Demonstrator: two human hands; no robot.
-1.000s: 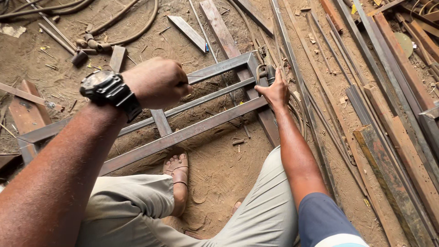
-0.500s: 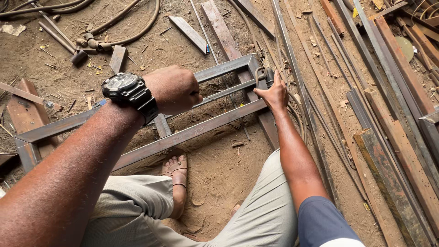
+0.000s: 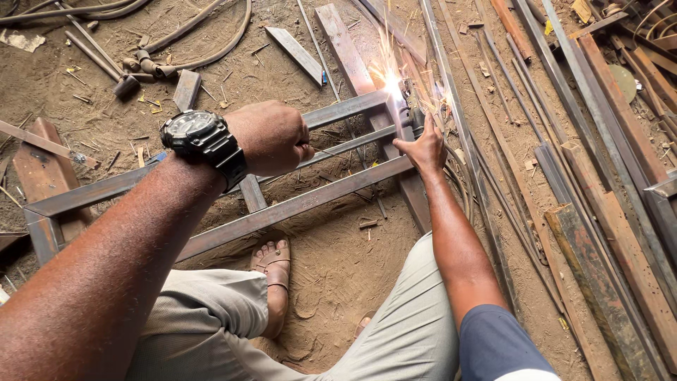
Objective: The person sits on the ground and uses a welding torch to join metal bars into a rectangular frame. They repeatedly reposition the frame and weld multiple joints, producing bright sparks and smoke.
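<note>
Frame (image 3: 282, 204) lies flat on the ground (image 3: 338, 275), ahead of my foot (image 3: 273, 264). Left hand (image 3: 271, 137) hangs over its middle; right hand (image 3: 423, 144) rests at its right end, just below the sparks (image 3: 391, 81). Bars (image 3: 564, 141) lie right; hammer (image 3: 106, 67) far left.

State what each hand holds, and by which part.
Right hand grips a welding tool by its handle; left hand is a closed fist, contents hidden.
</note>
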